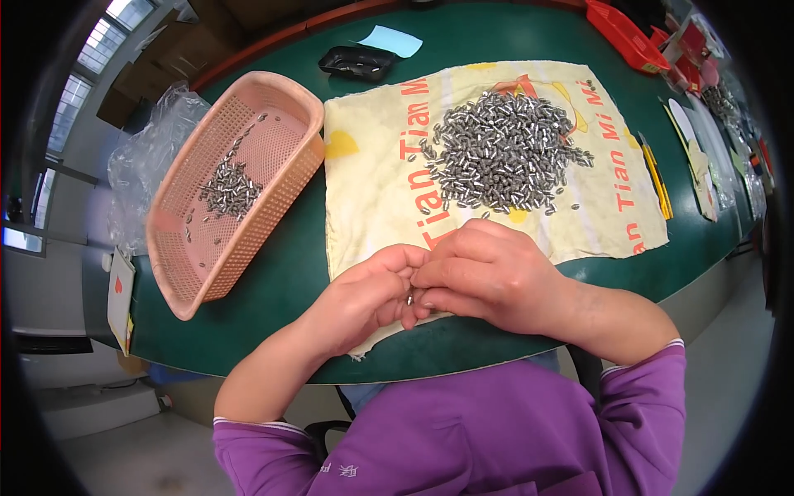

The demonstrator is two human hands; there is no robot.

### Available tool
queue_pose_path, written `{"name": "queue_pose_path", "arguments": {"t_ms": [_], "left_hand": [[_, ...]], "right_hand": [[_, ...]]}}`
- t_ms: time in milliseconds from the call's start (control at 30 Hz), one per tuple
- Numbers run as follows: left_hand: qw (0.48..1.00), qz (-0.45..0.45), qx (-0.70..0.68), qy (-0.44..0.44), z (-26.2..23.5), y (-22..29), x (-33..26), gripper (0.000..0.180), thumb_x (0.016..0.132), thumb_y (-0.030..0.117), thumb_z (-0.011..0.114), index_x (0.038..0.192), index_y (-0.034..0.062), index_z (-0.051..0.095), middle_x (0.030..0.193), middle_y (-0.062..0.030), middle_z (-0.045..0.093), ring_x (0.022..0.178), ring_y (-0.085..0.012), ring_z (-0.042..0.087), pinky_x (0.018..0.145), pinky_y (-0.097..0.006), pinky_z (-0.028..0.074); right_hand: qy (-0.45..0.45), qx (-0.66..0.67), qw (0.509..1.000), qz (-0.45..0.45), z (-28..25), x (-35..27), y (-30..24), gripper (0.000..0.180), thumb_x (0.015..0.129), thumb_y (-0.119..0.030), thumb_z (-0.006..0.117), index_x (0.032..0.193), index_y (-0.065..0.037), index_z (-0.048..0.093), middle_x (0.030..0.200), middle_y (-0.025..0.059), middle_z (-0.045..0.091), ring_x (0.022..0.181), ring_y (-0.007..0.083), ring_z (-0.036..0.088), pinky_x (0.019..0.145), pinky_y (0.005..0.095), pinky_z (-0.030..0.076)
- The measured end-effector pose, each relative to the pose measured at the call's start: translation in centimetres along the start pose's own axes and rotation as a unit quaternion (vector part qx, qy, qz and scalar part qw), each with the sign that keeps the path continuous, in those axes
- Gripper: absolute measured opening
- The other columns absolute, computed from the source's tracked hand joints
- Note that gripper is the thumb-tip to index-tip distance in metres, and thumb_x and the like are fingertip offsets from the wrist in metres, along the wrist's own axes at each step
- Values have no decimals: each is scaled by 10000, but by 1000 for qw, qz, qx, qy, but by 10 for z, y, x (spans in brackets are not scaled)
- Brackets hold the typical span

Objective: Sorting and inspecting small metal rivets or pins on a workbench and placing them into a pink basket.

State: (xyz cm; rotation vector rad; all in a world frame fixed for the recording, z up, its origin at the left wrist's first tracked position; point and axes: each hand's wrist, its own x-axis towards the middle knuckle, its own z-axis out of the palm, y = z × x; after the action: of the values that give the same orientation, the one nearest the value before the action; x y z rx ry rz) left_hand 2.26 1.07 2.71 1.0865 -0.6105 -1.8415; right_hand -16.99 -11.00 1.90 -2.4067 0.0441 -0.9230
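My left hand [370, 293] and my right hand [490, 273] meet over the near edge of a pale yellow cloth [364, 198]. A small shiny metal piece [410, 299] shows between the curled fingers of my left hand. My right fingertips are pinched together against the left fingers; whatever they hold is hidden. Beyond my hands, a large heap of small silvery metal pieces [500, 149] lies on the cloth. To the left stands a pink plastic basket [285, 198], tilted in view, with a smaller pile of similar pieces [230, 190] on its bottom.
The green table [273, 331] carries a black tray [357, 62] and a light blue sheet [392, 40] at the back. A clear plastic bag [136, 165] lies left of the basket. Yellow tools [656, 175] and a red tray [624, 37] are on the right.
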Motion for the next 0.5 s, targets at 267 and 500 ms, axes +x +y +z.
{"name": "queue_pose_path", "arguments": {"t_ms": [267,500], "left_hand": [[984,177,-6,34,-28,23,-4,210,975,18,509,1162,1,604,1038,-78,651,722,-80,502,577,-193,375],[636,438,430,467,-86,91,-54,259,1051,69,505,1287,28,604,1233,-79,666,1130,-170,622,1012,-324,500]], "right_hand": [[40,-51,997,35,-8,6,9,189,870,-175,762,1040,-111,709,908,57,653,853,277,646,762,397,538],[104,-105,987,67,-21,14,23,152,851,-91,712,1002,-110,722,931,69,664,918,296,651,795,408,550]]}}
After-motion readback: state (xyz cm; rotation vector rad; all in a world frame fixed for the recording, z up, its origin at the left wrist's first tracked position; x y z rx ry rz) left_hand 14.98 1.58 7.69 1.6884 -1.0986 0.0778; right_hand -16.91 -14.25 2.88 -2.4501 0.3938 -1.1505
